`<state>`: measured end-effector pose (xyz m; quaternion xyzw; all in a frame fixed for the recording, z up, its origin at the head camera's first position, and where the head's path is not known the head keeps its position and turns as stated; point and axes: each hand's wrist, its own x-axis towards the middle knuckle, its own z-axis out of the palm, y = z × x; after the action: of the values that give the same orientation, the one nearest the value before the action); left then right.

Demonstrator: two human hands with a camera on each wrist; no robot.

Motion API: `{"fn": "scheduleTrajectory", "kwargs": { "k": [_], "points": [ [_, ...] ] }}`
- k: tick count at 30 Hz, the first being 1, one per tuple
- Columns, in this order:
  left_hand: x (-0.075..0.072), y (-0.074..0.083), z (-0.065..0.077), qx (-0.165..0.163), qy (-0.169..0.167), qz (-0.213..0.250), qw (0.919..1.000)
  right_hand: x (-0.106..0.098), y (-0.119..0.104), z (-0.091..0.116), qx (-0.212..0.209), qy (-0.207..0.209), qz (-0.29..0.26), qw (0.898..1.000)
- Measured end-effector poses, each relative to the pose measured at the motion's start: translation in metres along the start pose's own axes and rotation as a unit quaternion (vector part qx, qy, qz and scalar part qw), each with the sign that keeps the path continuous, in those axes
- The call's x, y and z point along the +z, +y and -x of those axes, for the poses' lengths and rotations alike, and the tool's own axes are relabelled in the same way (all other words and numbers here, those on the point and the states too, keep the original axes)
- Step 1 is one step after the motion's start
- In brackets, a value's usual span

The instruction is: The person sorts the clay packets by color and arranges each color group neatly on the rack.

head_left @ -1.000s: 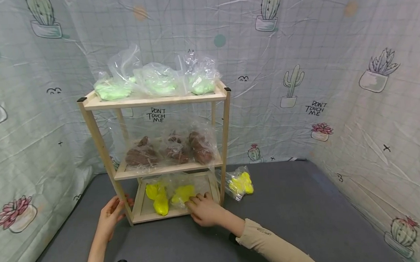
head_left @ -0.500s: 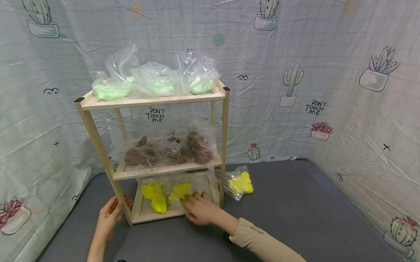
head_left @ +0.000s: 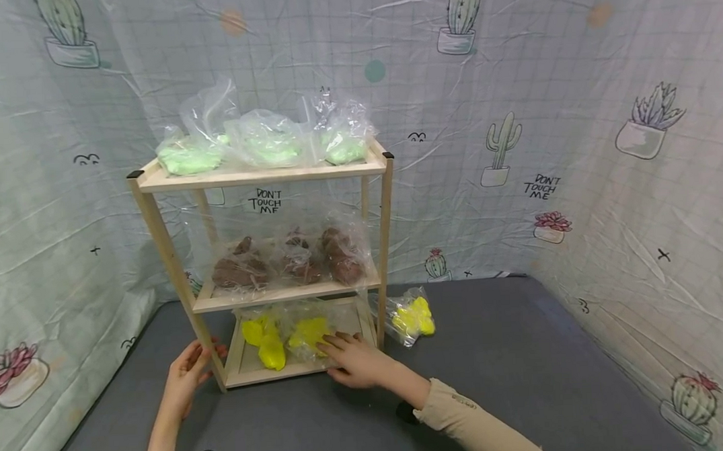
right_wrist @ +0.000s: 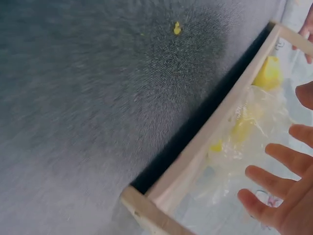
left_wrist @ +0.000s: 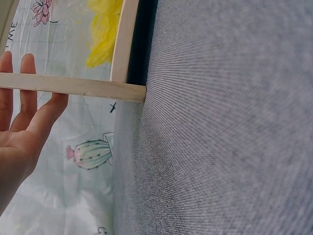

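Observation:
A three-tier wooden shelf [head_left: 282, 297] stands on the dark table. My left hand [head_left: 187, 376] is at its front left post [left_wrist: 73, 84], with extended fingers passing behind the post in the left wrist view. My right hand [head_left: 358, 361] is over the front right of the bottom tier, fingers spread in the right wrist view. Those fingers are beside a clear bag of yellow stuff [head_left: 308, 334] and hold nothing. Left of that bag lies another yellow bag [head_left: 271, 347] on the same tier.
Several bags of brown lumps [head_left: 239, 271] fill the middle tier. Pale green bags [head_left: 189, 155] line the top tier. Right of the shelf, one more yellow bag [head_left: 415, 317] lies on the table [head_left: 495, 361]. Patterned curtains [head_left: 576, 142] enclose the table's back and sides.
The yellow bag under my right hand has shifted left along the bottom tier. My right hand moved left with it, then drew back slightly right. My left hand stayed at the post.

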<state>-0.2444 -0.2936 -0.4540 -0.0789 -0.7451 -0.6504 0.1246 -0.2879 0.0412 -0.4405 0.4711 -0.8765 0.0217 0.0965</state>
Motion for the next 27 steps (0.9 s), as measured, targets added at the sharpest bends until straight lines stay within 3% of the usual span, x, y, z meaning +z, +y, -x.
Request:
{"fn": "scheduleTrajectory", "kwargs": {
  "k": [7,15,27],
  "points": [
    [0.001,-0.001,-0.001,0.004,0.004,-0.021,0.9998,-0.012,0.005,0.028,-0.034,0.056,-0.004,0.998],
    [-0.002,0.0,0.002,-0.012,0.006,-0.011,0.9999,-0.017,0.016,0.063,-0.047,0.137,0.0,0.989],
    [-0.002,0.0,0.0,-0.015,-0.003,-0.031,0.9994,-0.02,0.048,0.117,-0.025,0.187,0.008,0.982]
  ]
}}
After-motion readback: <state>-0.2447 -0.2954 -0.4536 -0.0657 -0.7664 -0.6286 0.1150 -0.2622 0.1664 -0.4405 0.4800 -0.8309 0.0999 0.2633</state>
